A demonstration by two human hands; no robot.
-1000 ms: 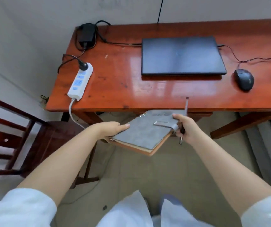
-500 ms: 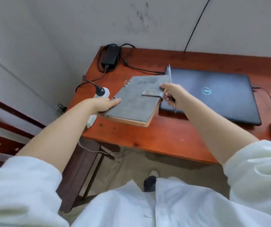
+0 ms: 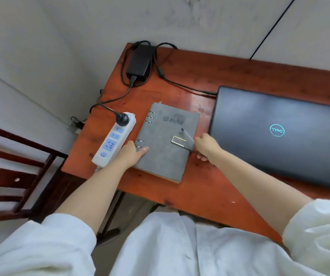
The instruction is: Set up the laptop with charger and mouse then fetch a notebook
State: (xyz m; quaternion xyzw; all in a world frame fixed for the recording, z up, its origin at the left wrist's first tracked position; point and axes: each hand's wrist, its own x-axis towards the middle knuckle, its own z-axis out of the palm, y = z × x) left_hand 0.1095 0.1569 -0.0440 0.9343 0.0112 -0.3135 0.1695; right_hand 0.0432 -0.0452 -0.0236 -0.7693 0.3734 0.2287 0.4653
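A grey ring-bound notebook (image 3: pixel 166 154) lies flat on the red-brown wooden table (image 3: pixel 200 194), between a white power strip (image 3: pixel 111 145) and the closed dark laptop (image 3: pixel 275 136). My left hand (image 3: pixel 131 153) grips the notebook's left edge by the rings, thumb on the cover. At the notebook's right edge by the clasp, my right hand (image 3: pixel 205 145) has its fingers curled around a thin pen (image 3: pixel 187 135) that slants over the cover. The black charger brick (image 3: pixel 140 60) sits at the table's far left corner, its plug in the strip. The mouse is out of view.
The charger's cable (image 3: pixel 180 84) runs across the table's back to the laptop. A dark wooden chair (image 3: pixel 16 176) stands to the left of the table. A grey wall rises right behind the table, with a thin black cable (image 3: pixel 269 30) hanging down it.
Both hands carried the notebook from below the table's front edge up over the table and lowered it flat between the power strip and the laptop. My view moved closer and to the left.
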